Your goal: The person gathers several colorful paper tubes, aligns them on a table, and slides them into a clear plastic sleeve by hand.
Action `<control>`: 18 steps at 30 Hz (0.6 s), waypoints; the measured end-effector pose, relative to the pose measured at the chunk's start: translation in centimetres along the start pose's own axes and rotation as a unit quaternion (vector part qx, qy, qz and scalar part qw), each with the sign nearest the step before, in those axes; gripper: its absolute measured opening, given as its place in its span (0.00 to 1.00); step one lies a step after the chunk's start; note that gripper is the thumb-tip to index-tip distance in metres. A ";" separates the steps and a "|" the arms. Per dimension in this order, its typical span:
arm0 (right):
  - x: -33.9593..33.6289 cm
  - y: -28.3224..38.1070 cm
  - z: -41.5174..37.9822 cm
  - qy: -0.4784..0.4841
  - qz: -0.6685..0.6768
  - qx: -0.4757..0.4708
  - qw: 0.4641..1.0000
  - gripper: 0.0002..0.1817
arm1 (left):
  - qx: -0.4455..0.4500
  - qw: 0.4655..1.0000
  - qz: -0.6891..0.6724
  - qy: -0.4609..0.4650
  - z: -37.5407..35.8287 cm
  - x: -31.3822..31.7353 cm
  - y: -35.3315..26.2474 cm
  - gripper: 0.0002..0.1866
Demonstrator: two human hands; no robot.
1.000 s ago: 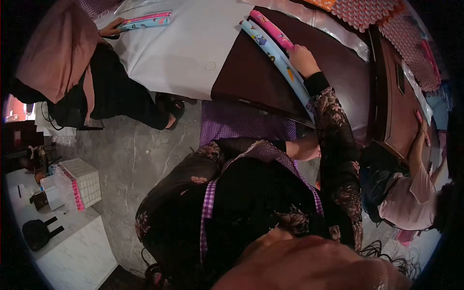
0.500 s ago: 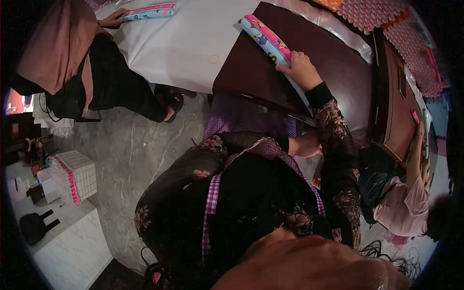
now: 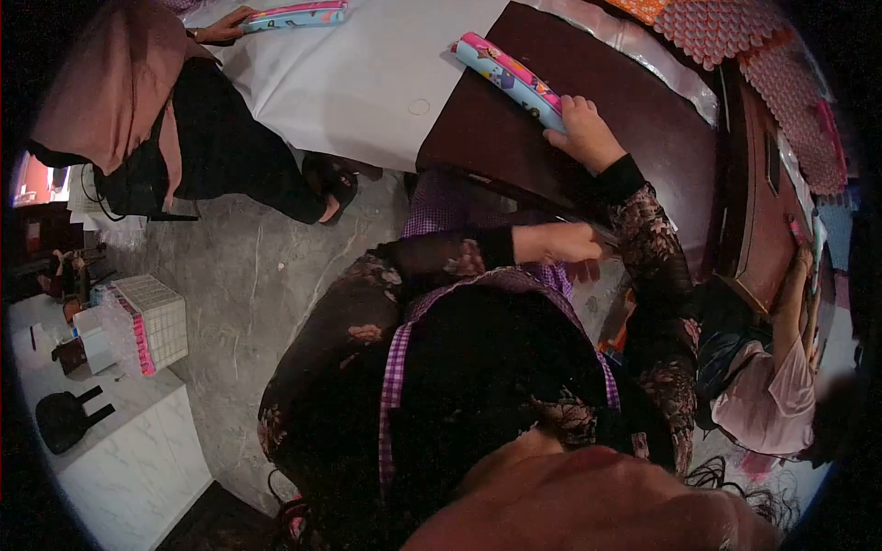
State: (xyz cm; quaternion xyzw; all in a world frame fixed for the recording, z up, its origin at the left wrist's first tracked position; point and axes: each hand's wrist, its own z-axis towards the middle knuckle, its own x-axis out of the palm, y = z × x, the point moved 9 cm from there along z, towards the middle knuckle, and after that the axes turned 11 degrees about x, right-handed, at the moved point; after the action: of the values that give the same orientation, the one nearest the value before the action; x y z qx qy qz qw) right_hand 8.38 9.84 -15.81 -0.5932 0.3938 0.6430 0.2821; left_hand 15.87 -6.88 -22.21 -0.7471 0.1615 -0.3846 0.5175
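Observation:
A light-blue and pink roll (image 3: 510,78) with cartoon prints lies slanted across the dark brown tabletop (image 3: 551,55). At its near end is my right hand (image 3: 588,133), fingers closed over the end of the roll. Lower down, below the table's front edge and in front of my body, my left hand (image 3: 560,243) has its fingers curled together. Whatever those fingers hold, if anything, is hidden. A purple checked cloth (image 3: 441,202) hangs under the table edge by my lap.
Across the white sheet (image 3: 367,92), a co-worker's hand (image 3: 225,28) touches a similar roll (image 3: 294,16). Another person (image 3: 763,395) sits at the right by a brown table. A white wire basket (image 3: 152,317) and a black bag (image 3: 69,418) stand on the left counter.
My left hand has come up from beneath the table edge into fuller view, its forearm now across my lap. My right hand stays at the roll's near end.

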 end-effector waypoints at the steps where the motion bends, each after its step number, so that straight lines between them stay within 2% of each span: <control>1: -0.2 -0.1 0.1 -0.005 0.007 -0.028 1.000 0.33 | 0.024 0.998 0.047 0.015 -2.4 -2.0 -2.9 0.17; 2: -0.2 -0.2 0.0 -0.008 0.015 -0.055 0.998 0.33 | 0.116 0.992 0.051 -0.016 -4.3 -5.0 -6.3 0.18; 3: 0.1 -0.9 0.3 0.002 0.014 -0.060 0.998 0.33 | 0.141 0.980 0.066 -0.128 -6.4 -9.2 -9.8 0.18; 4: 0.4 -1.6 0.5 0.012 0.014 -0.063 0.998 0.34 | 0.215 0.948 0.068 -0.223 -8.2 -14.2 -12.3 0.17; 5: 0.1 -1.9 0.4 0.021 0.014 -0.062 0.998 0.34 | 0.318 0.882 0.159 -0.308 -10.8 -18.5 -16.1 0.16; 6: -0.1 -2.4 0.3 0.019 0.018 -0.058 0.998 0.34 | 0.355 0.780 0.347 -0.382 -13.5 -21.9 -19.4 0.18; 8: -0.2 -2.7 0.3 0.023 0.012 -0.079 0.997 0.35 | 0.356 0.669 0.456 -0.466 -15.2 -28.1 -21.0 0.25; 9: -0.3 -3.1 0.5 0.018 0.014 -0.074 0.997 0.35 | 0.358 0.670 0.460 -0.459 -14.4 -29.6 -20.8 0.25; 11: 0.6 -2.4 1.3 0.032 0.010 -0.098 0.995 0.36 | 0.307 0.723 0.429 -0.446 -13.3 -31.9 -20.0 0.30; 12: 0.4 -2.8 1.3 0.028 0.011 -0.093 0.995 0.36 | 0.238 0.803 0.369 -0.404 -11.7 -32.1 -17.7 0.33; 14: 0.0 -3.3 1.2 0.016 -0.004 -0.098 0.995 0.37 | 0.227 0.781 0.444 -0.375 -9.9 -30.4 -16.9 0.29; 15: -0.6 -3.7 1.5 0.008 -0.005 -0.091 0.996 0.37 | 0.332 0.714 0.486 -0.379 -10.1 -28.6 -18.1 0.17; 17: -0.8 -3.9 1.3 -0.016 -0.034 -0.093 0.995 0.39 | 0.339 0.619 0.617 -0.348 -10.3 -25.8 -18.6 0.14; 18: -0.9 -4.1 1.2 -0.022 -0.035 -0.085 0.996 0.39 | 0.338 0.621 0.619 -0.343 -10.0 -25.3 -18.6 0.12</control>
State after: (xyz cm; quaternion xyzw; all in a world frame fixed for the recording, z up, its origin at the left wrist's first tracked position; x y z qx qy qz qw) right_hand 11.30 13.13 -15.65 -0.6143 0.3105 0.6768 0.2609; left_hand -10.98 10.50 -14.15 -0.3204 0.2551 0.2829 0.8673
